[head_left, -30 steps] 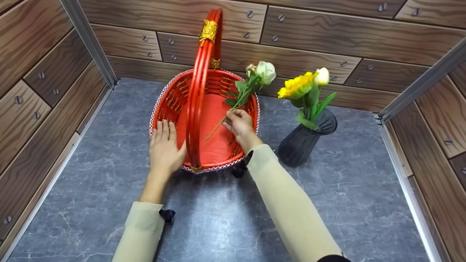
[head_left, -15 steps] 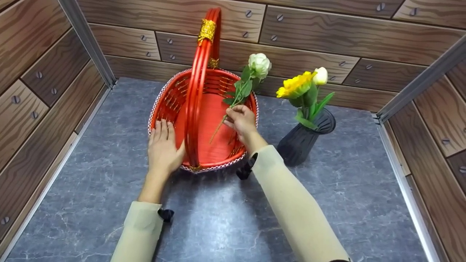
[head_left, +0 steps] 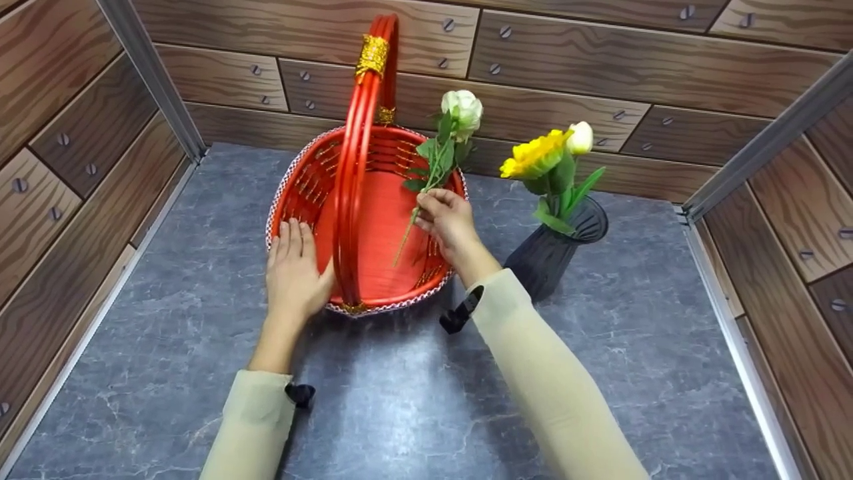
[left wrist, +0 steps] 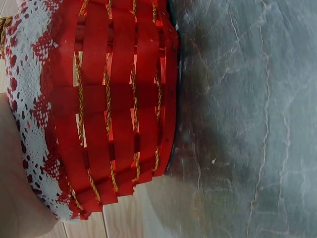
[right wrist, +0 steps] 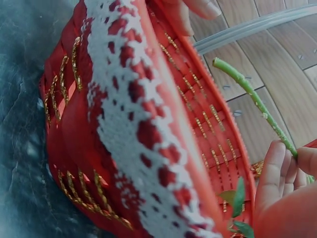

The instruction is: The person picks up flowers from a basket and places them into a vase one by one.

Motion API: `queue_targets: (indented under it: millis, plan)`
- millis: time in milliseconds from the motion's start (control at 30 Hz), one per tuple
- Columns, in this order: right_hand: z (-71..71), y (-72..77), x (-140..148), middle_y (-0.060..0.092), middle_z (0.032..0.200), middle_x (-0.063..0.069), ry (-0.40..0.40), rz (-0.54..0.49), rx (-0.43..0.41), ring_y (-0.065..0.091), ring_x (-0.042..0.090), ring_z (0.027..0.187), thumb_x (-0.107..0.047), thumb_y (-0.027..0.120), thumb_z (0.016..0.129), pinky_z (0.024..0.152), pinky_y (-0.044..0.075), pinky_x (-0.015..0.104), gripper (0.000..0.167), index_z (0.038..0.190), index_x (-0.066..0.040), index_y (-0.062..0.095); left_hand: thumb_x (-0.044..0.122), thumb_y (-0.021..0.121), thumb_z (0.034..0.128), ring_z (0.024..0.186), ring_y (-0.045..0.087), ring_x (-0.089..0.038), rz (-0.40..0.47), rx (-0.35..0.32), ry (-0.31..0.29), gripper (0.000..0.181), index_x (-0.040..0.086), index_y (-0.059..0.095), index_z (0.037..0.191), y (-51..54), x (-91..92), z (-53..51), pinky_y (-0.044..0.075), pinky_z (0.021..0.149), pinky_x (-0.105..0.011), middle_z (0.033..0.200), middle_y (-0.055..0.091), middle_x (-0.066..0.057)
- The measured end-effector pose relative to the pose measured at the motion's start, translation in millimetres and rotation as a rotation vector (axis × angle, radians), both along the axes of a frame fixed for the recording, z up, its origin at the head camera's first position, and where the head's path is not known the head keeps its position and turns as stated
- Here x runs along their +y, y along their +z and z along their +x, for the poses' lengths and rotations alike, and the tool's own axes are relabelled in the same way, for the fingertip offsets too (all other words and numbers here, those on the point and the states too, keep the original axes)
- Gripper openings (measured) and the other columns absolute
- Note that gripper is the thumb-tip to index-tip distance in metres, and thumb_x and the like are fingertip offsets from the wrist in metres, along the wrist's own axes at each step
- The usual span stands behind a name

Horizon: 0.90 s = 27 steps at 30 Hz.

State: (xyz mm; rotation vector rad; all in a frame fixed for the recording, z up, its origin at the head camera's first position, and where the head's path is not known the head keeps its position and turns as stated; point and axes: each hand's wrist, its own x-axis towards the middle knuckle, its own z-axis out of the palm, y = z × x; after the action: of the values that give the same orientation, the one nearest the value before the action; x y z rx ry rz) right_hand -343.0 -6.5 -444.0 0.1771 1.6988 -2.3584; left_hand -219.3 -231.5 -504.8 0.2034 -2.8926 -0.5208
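A red woven basket [head_left: 386,233] with a tall arched handle and white lace rim stands on the grey surface. My left hand [head_left: 292,273] lies on its left rim, fingers straight. Over the basket's right side, my right hand [head_left: 453,227] pinches the green stem of a white rose [head_left: 462,113]; the bloom points up and away, and the stem end hangs over the basket. In the right wrist view the stem [right wrist: 252,94] runs up from between thumb and fingers of the right hand [right wrist: 285,193]. The left wrist view shows the basket's woven side [left wrist: 119,99].
Right of the basket, a dark ribbed vase [head_left: 546,260] leans to the right, holding a yellow flower [head_left: 536,157] and a white tulip [head_left: 580,138]. Wood-patterned panels [head_left: 600,60] enclose the grey surface [head_left: 393,400] at the back and both sides.
The right hand has turned the rose more upright and shifted slightly right relative to the basket, still pinching its stem. The left hand stays on the rim.
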Motion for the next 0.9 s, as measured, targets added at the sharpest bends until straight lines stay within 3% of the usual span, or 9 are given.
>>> queue_targets:
  millis: [267, 467, 900]
  plan:
    - [10.5, 12.5, 8.9, 0.061, 0.082, 0.002, 0.007, -0.043, 0.036, 0.061, 0.012, 0.065, 0.001, 0.065, 0.092, 0.061, 0.056, 0.024, 0.011, 0.09, -0.008, 0.058, 0.059, 0.027, 0.1019, 0.154, 0.006, -0.038, 0.005, -0.025, -0.005, 0.084, -0.005, 0.018, 0.156, 0.5, -0.6, 1.3, 0.001, 0.125, -0.045, 0.164, 0.01, -0.023]
    - [16.7, 21.4, 16.0, 0.064, 0.08, 0.002, 0.033, -0.008, 0.046, 0.063, 0.012, 0.064, -0.002, 0.064, 0.093, 0.06, 0.057, 0.025, 0.008, 0.091, -0.008, 0.06, 0.057, 0.03, 0.1018, 0.154, 0.006, -0.037, 0.01, -0.021, -0.006, 0.083, -0.005, 0.021, 0.155, -0.3, -1.1, 2.7, 0.002, 0.126, -0.045, 0.164, 0.013, -0.024]
    - [39.1, 52.8, 34.8, 0.066, 0.079, 0.002, 0.043, 0.006, 0.169, 0.062, 0.013, 0.064, -0.001, 0.066, 0.092, 0.058, 0.057, 0.025, 0.008, 0.091, -0.006, 0.06, 0.056, 0.032, 0.101, 0.154, 0.007, -0.038, 0.006, -0.006, -0.009, 0.083, -0.006, 0.023, 0.155, -1.6, -1.9, 0.9, 0.002, 0.125, -0.046, 0.163, 0.017, -0.025]
